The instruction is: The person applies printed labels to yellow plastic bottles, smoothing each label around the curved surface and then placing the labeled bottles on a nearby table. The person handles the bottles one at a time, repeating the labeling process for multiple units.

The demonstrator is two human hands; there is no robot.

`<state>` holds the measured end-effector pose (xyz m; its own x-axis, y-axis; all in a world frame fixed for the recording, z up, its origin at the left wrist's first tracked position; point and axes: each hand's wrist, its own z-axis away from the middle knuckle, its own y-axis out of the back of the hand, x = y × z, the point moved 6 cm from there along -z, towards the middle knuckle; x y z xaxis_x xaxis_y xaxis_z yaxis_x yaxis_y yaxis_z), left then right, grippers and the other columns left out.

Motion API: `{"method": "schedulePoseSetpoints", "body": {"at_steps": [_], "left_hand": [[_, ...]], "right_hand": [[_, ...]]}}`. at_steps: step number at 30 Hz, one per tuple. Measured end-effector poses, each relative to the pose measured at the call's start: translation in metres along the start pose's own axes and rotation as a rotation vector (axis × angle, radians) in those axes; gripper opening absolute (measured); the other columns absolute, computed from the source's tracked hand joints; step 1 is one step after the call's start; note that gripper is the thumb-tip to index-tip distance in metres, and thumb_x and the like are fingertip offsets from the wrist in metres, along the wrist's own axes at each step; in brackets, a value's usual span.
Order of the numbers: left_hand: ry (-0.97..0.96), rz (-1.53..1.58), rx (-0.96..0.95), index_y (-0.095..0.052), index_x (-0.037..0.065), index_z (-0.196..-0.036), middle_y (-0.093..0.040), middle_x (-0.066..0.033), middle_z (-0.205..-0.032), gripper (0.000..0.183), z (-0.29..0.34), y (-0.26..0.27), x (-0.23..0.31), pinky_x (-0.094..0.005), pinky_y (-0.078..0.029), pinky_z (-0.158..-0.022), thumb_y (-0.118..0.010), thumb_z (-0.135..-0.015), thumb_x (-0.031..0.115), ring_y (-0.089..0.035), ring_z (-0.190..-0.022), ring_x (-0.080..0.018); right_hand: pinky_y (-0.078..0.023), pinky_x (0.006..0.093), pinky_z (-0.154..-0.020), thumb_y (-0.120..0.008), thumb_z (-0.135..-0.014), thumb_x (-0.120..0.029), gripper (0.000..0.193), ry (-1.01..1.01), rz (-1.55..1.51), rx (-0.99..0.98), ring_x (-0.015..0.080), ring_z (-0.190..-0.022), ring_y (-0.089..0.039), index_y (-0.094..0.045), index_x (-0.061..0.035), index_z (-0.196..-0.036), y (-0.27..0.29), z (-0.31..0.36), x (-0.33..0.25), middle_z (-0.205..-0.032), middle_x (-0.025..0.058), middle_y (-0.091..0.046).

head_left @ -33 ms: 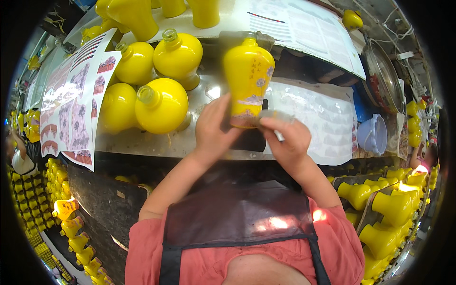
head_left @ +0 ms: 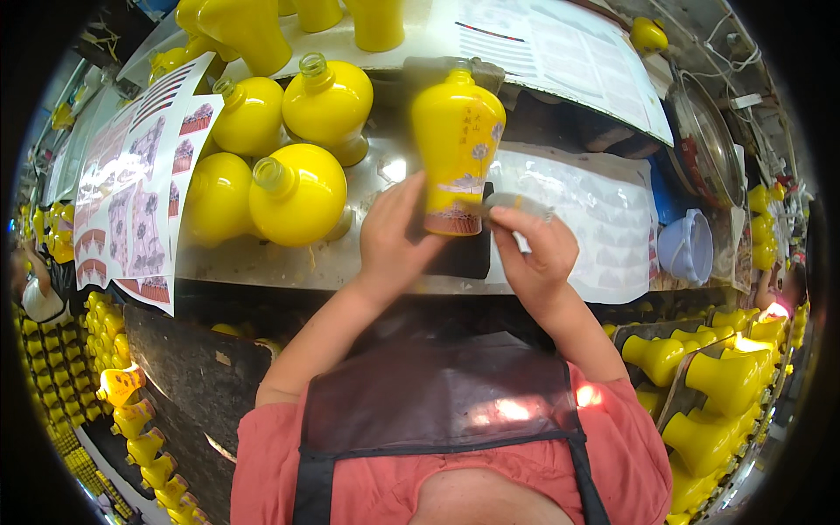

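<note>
A glossy yellow bottle point(head_left: 457, 149) stands in front of me, decorated with dark lettering, pale purple flowers and a reddish patterned band round its base. My left hand point(head_left: 390, 229) grips its lower left side; some of those fingers are hidden behind it. Just right of the base, my right hand point(head_left: 538, 249) pinches a small, flat greyish piece point(head_left: 523, 207) between thumb and fingers. Blur hides exactly what kind of piece it is. Its near end lies close to the patterned band; whether it touches, I cannot tell.
Several plain yellow bottles point(head_left: 302, 197) crowd the bench on the left beside printed decal sheets point(head_left: 131, 188). Another decal sheet point(head_left: 577, 227) lies to the right, near a pale blue bucket point(head_left: 687, 248). Racked yellow bottles point(head_left: 722, 385) fill the lower right.
My right hand has shifted slightly right, away from the bottle's base, with the flat piece, uncovering more of the reddish band. My left hand and the bottle stay in place.
</note>
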<state>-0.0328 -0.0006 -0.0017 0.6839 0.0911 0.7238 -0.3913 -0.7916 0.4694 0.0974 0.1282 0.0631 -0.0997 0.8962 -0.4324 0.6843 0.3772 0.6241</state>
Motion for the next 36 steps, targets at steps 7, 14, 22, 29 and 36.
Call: {"method": "schedulePoseSetpoints", "body": {"at_steps": [7, 14, 22, 29, 36], "left_hand": [[0.102, 0.22, -0.113, -0.039, 0.001, -0.152, -0.058, -0.0172, -0.139, 0.084, 0.001, 0.0, -0.022, -0.0412, -0.038, -0.112, -0.077, -0.087, 0.038, -0.053, -0.132, -0.0308], [0.309, 0.236, -0.088, -0.038, -0.003, -0.15, -0.057, -0.0243, -0.129, 0.073, -0.025, -0.022, -0.033, -0.0458, -0.039, -0.105, -0.056, -0.097, 0.045, -0.053, -0.119, -0.0374], [0.238, 0.187, -0.088, -0.038, -0.002, -0.151, -0.056, -0.0249, -0.129, 0.061, -0.029, -0.02, -0.018, -0.0479, -0.037, -0.105, -0.05, -0.101, 0.031, -0.051, -0.118, -0.0414], [0.291, 0.294, -0.217, -0.042, -0.002, -0.15, -0.055, -0.0207, -0.13, 0.056, -0.032, -0.017, -0.02, -0.039, -0.035, -0.109, -0.048, -0.104, 0.029, -0.05, -0.122, -0.0337], [0.315, 0.394, -0.247, -0.054, 0.001, -0.138, -0.065, -0.0222, -0.121, 0.051, -0.041, -0.019, -0.025, -0.0469, -0.042, -0.104, -0.061, -0.094, 0.026, -0.057, -0.12, -0.0392]], "right_hand": [[-0.054, 0.0316, -0.073, -0.072, -0.084, 0.004, 0.022, -0.099, -0.217, -0.018, 0.0237, -0.084, -0.069, -0.07, -0.0046, -0.104, -0.002, -0.003, 0.005, -0.096, 0.0101, -0.072], [-0.052, 0.0327, -0.069, -0.064, -0.095, -0.022, 0.048, -0.784, -0.421, -0.148, 0.0192, -0.076, -0.066, -0.052, -0.002, -0.137, -0.015, -0.007, 0.055, -0.09, 0.0116, -0.069], [-0.053, 0.036, -0.085, -0.078, -0.082, -0.035, 0.088, -0.775, -0.364, -0.196, 0.0283, -0.098, -0.066, -0.035, -0.0013, -0.152, -0.048, -0.01, 0.06, -0.117, 0.0232, -0.066], [-0.054, 0.039, -0.087, -0.077, -0.081, -0.039, 0.094, -0.849, -0.43, -0.214, 0.0344, -0.101, -0.07, -0.031, -0.0011, -0.153, -0.045, -0.016, 0.073, -0.114, 0.0273, -0.068], [-0.05, 0.026, -0.065, -0.084, -0.077, -0.037, 0.072, -0.646, -0.216, -0.114, 0.0118, -0.07, -0.06, -0.058, -0.0053, -0.136, -0.03, -0.061, 0.076, -0.086, 0.006, -0.069]]}}
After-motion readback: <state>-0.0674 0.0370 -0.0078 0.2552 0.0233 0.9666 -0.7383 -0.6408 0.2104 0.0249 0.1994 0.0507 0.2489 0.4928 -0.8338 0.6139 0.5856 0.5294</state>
